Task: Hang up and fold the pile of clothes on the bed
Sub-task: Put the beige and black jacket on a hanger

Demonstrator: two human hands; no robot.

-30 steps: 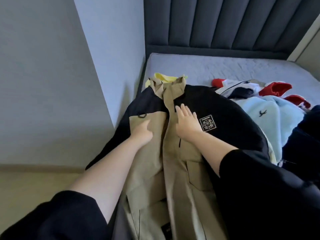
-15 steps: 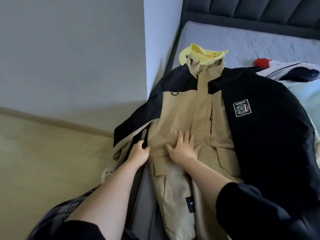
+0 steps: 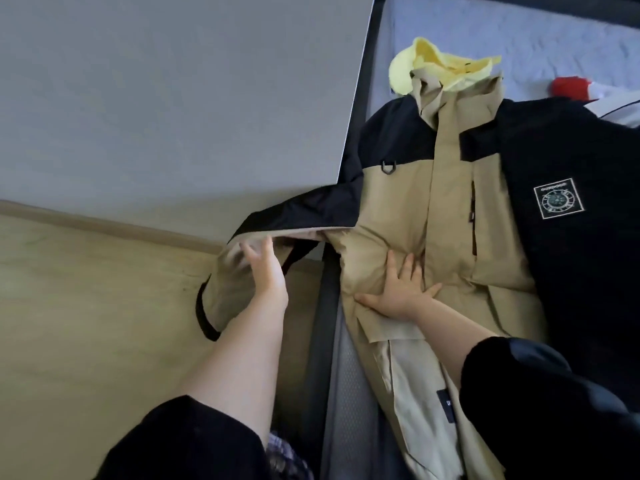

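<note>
A tan and black jacket lies front up along the left edge of the bed, with its collar toward the headboard. My right hand presses flat on the tan front at waist height, fingers spread. My left hand holds the jacket's left sleeve out past the bed edge, above the floor. Its fingers lie against the tan fabric and its thumb is hidden. The black cuff hangs down below that hand. A yellow garment lies under the collar.
More clothes lie at the right, among them a red and white piece. A grey wall stands close on the left, with wooden floor below it. The dark bed frame runs between floor and mattress.
My left hand has pulled the sleeve out sideways from the jacket's body over the floor. My right hand stays pressed on the tan front. The view has tilted down and left.
</note>
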